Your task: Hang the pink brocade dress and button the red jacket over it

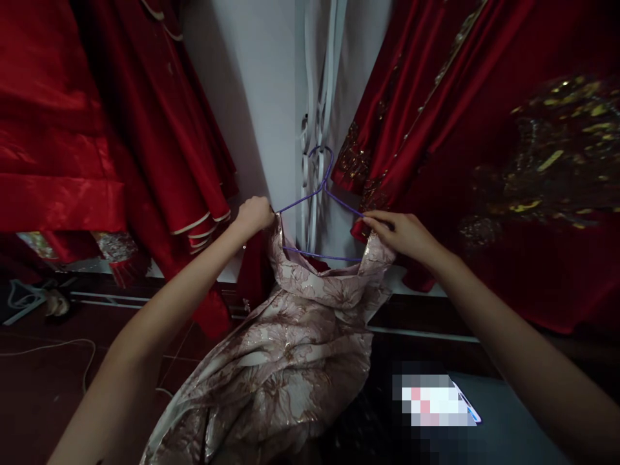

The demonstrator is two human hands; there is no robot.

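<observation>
A pale pink dress [300, 342] with a shiny floral pattern hangs from a purple hanger [301, 200]. My left hand [255, 215] is closed around the dress's left shoulder strap at that end of the hanger. On the other side, my right hand [400, 234] pinches the right strap together with the hanger's arm. The hanger's hook is up against a white metal rack [320, 110]; whether it rests on the rack I cannot tell. Below, the skirt falls in folds toward me and runs out of view.
Red garments [159, 116] hang on the left, and red gowns with gold sequins [547, 155] on the right. A phone-like object [467, 402], partly blurred out, lies on a dark surface at lower right. On the left floor are a cable [90, 349] and a shoe [57, 303].
</observation>
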